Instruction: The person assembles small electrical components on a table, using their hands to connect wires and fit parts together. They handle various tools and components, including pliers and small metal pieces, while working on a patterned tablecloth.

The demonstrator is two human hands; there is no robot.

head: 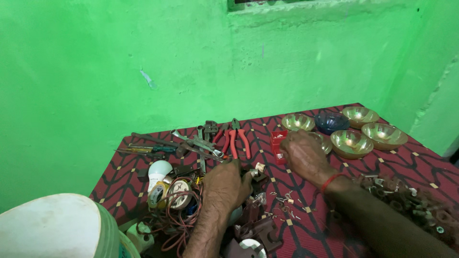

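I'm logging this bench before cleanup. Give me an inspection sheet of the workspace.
Surface: table under a red patterned cloth, crowded.
Job's things: red box by the right hand; small fitting at the left hand.
Clutter: red-handled pliers, spanners, screwdrivers, bulb, tape rolls, six bowls, screws.
Grippers: whether either hand grips anything cannot be told.
Cables: red wire, tangled.
Surroundings: green wall, white bucket.
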